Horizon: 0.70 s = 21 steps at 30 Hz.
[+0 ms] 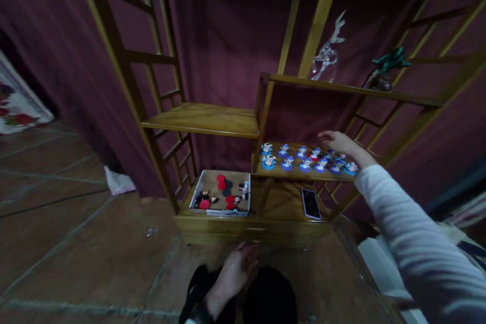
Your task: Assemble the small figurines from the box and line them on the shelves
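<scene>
My right hand (334, 142) reaches over the right end of a wooden shelf (261, 168), its visible fingers stretched to the left and nothing seen in them. Just below it stand small figurines in two rows. Most have purple-blue bases, such as this figurine (287, 163); one figurine (315, 154) has a red base, and a figurine (269, 162) at the left end has a light blue one. My left hand (239, 266) hangs above my knees, slightly blurred, with loosely bent fingers apart and no object visible in it.
On the lower board, a shallow box (201, 185) holds several red and black figurines. A phone (311, 204) lies to its right. Above stand a clear deer ornament (326, 58) and a green ornament (389, 63). White boxes (379, 266) sit on the floor at right.
</scene>
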Each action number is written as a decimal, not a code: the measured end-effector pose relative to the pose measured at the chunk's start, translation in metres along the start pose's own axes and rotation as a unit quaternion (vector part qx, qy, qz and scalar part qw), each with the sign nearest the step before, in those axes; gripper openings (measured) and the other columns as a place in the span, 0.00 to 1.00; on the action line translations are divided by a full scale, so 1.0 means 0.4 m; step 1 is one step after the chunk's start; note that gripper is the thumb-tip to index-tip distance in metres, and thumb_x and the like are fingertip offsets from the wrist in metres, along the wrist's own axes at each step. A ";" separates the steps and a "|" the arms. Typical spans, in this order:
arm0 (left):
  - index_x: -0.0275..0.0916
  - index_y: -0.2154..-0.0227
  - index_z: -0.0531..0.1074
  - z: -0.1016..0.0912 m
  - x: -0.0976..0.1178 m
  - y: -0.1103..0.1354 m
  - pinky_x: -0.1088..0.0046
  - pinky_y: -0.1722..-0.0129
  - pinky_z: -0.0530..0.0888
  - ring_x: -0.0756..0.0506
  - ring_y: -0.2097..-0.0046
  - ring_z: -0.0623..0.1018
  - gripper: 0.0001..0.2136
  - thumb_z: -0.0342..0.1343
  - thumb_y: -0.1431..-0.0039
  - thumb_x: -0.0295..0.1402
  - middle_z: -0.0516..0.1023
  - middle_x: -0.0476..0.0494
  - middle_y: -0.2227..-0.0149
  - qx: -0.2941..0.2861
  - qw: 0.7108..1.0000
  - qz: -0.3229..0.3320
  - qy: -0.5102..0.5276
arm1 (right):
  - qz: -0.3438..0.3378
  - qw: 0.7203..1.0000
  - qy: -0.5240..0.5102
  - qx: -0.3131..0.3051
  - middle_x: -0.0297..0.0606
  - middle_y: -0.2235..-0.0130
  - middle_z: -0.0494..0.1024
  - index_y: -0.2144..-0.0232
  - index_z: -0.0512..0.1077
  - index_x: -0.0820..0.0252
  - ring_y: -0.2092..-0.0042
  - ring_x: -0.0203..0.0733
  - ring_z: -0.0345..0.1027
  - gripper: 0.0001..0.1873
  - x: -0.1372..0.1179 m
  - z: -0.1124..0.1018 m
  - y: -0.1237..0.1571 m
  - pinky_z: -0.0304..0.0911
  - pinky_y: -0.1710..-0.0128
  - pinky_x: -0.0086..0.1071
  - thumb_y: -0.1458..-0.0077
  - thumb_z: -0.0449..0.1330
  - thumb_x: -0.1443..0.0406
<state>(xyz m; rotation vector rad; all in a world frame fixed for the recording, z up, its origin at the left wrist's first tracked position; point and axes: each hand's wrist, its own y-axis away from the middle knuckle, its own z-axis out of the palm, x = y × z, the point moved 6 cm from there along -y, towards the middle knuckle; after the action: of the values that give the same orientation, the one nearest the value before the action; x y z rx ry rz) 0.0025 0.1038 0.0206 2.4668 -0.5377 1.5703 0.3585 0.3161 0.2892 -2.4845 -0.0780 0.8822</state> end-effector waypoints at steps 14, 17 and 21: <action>0.34 0.54 0.67 -0.268 -0.086 -0.230 0.66 0.54 0.67 0.42 0.53 0.73 0.16 0.43 0.44 0.21 0.73 0.32 0.57 0.073 0.899 -0.047 -0.429 | 0.132 0.874 -0.352 -0.306 0.38 0.64 0.77 0.66 0.74 0.59 0.65 0.38 0.70 0.14 -0.183 0.768 0.528 0.68 0.66 0.33 0.54 0.61 0.58; 0.31 0.58 0.69 -0.260 -0.156 -0.245 0.63 0.56 0.68 0.40 0.55 0.74 0.14 0.43 0.43 0.22 0.75 0.31 0.61 0.030 0.900 -0.076 -0.429 | 0.145 0.904 -0.283 -0.285 0.37 0.66 0.77 0.67 0.73 0.60 0.66 0.38 0.70 0.10 -0.157 0.952 0.455 0.67 0.65 0.33 0.52 0.57 0.64; 0.31 0.57 0.69 -0.267 -0.195 -0.255 0.61 0.57 0.68 0.40 0.56 0.75 0.15 0.41 0.43 0.22 0.75 0.29 0.61 0.011 0.904 -0.094 -0.418 | 0.118 0.956 -0.091 -0.251 0.41 0.59 0.76 0.60 0.72 0.59 0.57 0.41 0.70 0.15 -0.138 1.095 0.346 0.64 0.56 0.35 0.51 0.53 0.70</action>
<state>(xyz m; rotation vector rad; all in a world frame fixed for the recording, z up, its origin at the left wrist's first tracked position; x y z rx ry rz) -0.0776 0.2493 0.0017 3.0161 -0.3504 0.3802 0.0347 0.3743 -0.0362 -2.9131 -0.0752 1.3319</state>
